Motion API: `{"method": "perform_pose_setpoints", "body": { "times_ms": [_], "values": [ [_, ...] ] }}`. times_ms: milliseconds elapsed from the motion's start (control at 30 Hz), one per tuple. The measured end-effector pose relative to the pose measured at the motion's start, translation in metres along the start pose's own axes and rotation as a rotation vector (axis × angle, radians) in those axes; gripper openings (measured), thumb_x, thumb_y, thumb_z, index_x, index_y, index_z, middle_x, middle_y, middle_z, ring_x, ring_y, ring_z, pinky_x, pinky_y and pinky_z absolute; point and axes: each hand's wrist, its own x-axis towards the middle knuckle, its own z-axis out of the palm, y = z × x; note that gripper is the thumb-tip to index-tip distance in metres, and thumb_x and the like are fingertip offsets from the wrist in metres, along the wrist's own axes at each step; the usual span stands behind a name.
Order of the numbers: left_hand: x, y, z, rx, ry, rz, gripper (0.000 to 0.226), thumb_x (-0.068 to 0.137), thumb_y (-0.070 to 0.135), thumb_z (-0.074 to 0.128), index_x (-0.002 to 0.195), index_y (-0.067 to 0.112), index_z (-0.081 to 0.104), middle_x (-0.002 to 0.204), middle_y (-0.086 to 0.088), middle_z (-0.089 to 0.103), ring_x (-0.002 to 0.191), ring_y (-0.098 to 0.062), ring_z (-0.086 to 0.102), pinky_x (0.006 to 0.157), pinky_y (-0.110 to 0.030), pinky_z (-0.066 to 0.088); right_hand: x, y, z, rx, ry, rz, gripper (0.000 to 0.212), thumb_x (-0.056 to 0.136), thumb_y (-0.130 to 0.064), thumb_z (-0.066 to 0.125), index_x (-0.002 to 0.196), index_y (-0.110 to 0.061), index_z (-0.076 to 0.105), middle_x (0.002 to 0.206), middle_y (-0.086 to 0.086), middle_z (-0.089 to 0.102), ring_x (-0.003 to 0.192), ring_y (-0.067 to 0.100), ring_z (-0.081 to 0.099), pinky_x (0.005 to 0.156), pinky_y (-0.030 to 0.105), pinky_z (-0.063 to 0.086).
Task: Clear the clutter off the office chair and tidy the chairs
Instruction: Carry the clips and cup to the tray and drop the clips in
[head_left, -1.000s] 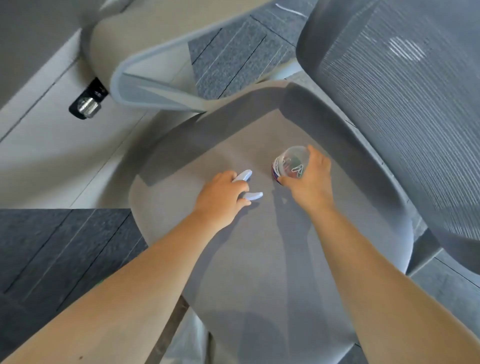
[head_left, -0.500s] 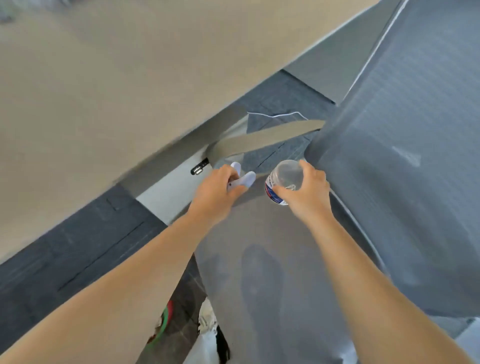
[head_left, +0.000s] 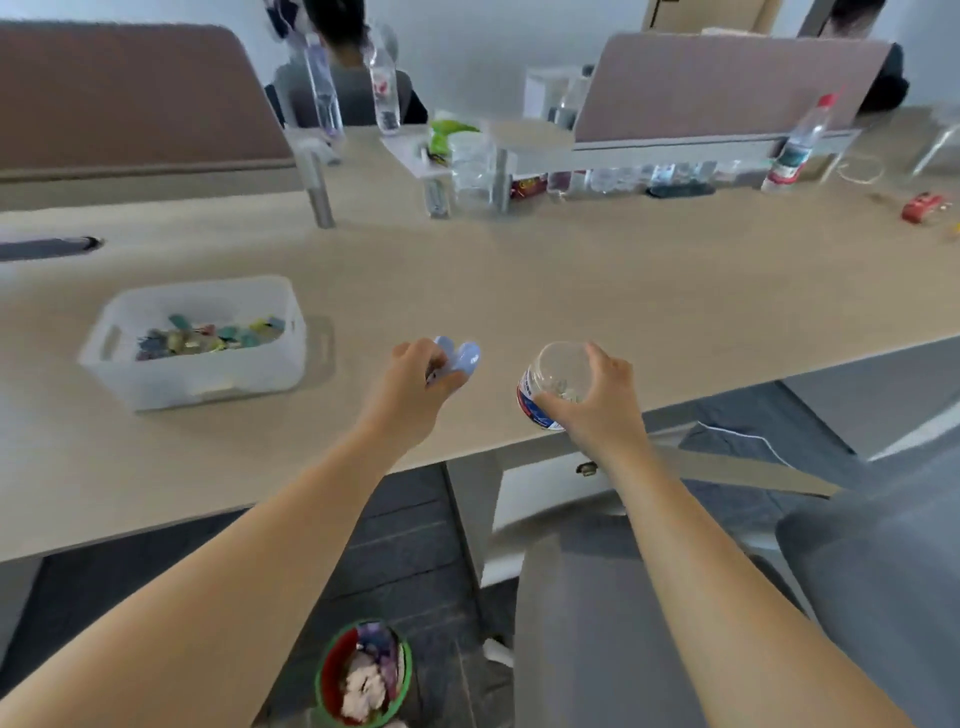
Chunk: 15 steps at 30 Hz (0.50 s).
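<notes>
Fingers (head_left: 415, 358) of left hand (head_left: 410, 395) clamp pale-blue item (head_left: 460, 356); right hand (head_left: 597, 400) wraps clear jar (head_left: 553, 384) | risk: tilted jar spilling over near tabletop (head_left: 571, 291) edge

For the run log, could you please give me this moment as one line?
left hand: holds blue clip | right hand: holds clear jar | both over desk | chair: seat bare

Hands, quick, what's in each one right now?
Left hand: closed on a small pale blue object; what it is cannot be told.
Right hand: holding a clear plastic jar.
</notes>
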Motion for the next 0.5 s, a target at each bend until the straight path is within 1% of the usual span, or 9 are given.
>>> {"method": "perform_pose_setpoints", "body": {
  "times_ms": [67, 133, 200, 267, 300, 367, 433, 467, 500],
  "values": [
    [0.005, -0.021, -0.029, 0.006, 0.067, -0.035, 0.016, 0.091, 0.021, 0.052, 0.08, 0.012, 0.045, 0.077, -0.01, 0.043, 0.072, -0.021, 0.037, 0.051, -0.023, 0.022, 0.009, -0.028, 0.022, 0.002, -0.039, -0.046, 0.072, 0.078, -0.025, 0.068, 0.139, -0.012, 0.033, 0.138, 0.014, 0.035, 0.13, 0.025, 0.034, 0.105, 0.031, 0.032],
    [0.01, -0.042, -0.06, -0.001, 0.126, -0.086, 0.014, 0.091, 0.02, 0.053, 0.082, 0.012, 0.046, 0.082, -0.011, 0.046, 0.074, -0.022, 0.039, 0.055, -0.029, 0.025, 0.019, -0.056, 0.048, 0.009, -0.089, -0.075, 0.074, 0.076, -0.025, 0.069, 0.139, -0.012, 0.033, 0.139, 0.012, 0.035, 0.129, 0.025, 0.035, 0.104, 0.031, 0.034],
    [0.017, -0.066, -0.089, -0.012, 0.189, -0.146, 0.013, 0.091, 0.021, 0.053, 0.084, 0.012, 0.046, 0.084, -0.008, 0.046, 0.079, -0.022, 0.041, 0.065, -0.028, 0.027, 0.029, -0.084, 0.075, 0.009, -0.119, -0.124, 0.073, 0.07, -0.028, 0.072, 0.134, -0.011, 0.04, 0.135, 0.012, 0.041, 0.122, 0.023, 0.041, 0.096, 0.03, 0.039],
    [0.026, -0.092, -0.116, -0.009, 0.241, -0.203, 0.013, 0.091, 0.021, 0.053, 0.084, 0.013, 0.045, 0.08, -0.004, 0.046, 0.081, -0.022, 0.041, 0.068, -0.028, 0.027, 0.038, -0.109, 0.1, 0.034, -0.13, -0.175, 0.06, 0.07, -0.027, 0.073, 0.123, -0.013, 0.049, 0.124, 0.007, 0.047, 0.115, 0.02, 0.043, 0.084, 0.024, 0.036],
    [0.032, -0.105, -0.129, 0.0, 0.256, -0.226, 0.014, 0.091, 0.021, 0.053, 0.084, 0.012, 0.045, 0.08, -0.005, 0.047, 0.081, -0.022, 0.042, 0.068, -0.029, 0.027, 0.043, -0.12, 0.111, 0.047, -0.135, -0.194, 0.053, 0.072, -0.024, 0.072, 0.12, -0.014, 0.051, 0.118, 0.004, 0.047, 0.116, 0.019, 0.042, 0.083, 0.022, 0.034],
    [0.046, -0.131, -0.152, 0.031, 0.261, -0.276, 0.016, 0.092, 0.022, 0.051, 0.084, 0.011, 0.043, 0.075, -0.004, 0.046, 0.077, -0.023, 0.042, 0.064, -0.03, 0.028, 0.049, -0.139, 0.13, 0.058, -0.154, -0.216, 0.053, 0.076, -0.021, 0.071, 0.123, -0.015, 0.049, 0.113, -0.001, 0.042, 0.122, 0.019, 0.039, 0.086, 0.02, 0.031],
    [0.062, -0.156, -0.169, 0.083, 0.239, -0.34, 0.018, 0.093, 0.022, 0.049, 0.084, 0.009, 0.041, 0.063, 0.0, 0.039, 0.068, -0.024, 0.041, 0.053, -0.029, 0.026, 0.059, -0.15, 0.146, 0.055, -0.159, -0.23, 0.058, 0.075, -0.019, 0.072, 0.127, -0.012, 0.046, 0.121, 0.004, 0.046, 0.125, 0.02, 0.038, 0.09, 0.022, 0.032],
    [0.069, -0.169, -0.176, 0.116, 0.216, -0.371, 0.018, 0.093, 0.022, 0.048, 0.084, 0.008, 0.041, 0.061, 0.001, 0.038, 0.065, -0.024, 0.042, 0.051, -0.029, 0.026, 0.063, -0.155, 0.153, 0.043, -0.161, -0.232, 0.06, 0.075, -0.018, 0.072, 0.128, -0.011, 0.046, 0.127, 0.007, 0.047, 0.125, 0.022, 0.038, 0.094, 0.024, 0.033],
    [0.076, -0.18, -0.18, 0.14, 0.186, -0.401, 0.018, 0.093, 0.022, 0.047, 0.084, 0.008, 0.041, 0.061, 0.0, 0.039, 0.067, -0.025, 0.045, 0.053, -0.03, 0.029, 0.067, -0.158, 0.161, 0.028, -0.162, -0.228, 0.062, 0.074, -0.018, 0.072, 0.129, -0.01, 0.045, 0.131, 0.008, 0.047, 0.126, 0.023, 0.038, 0.099, 0.028, 0.033]
  ]
}}
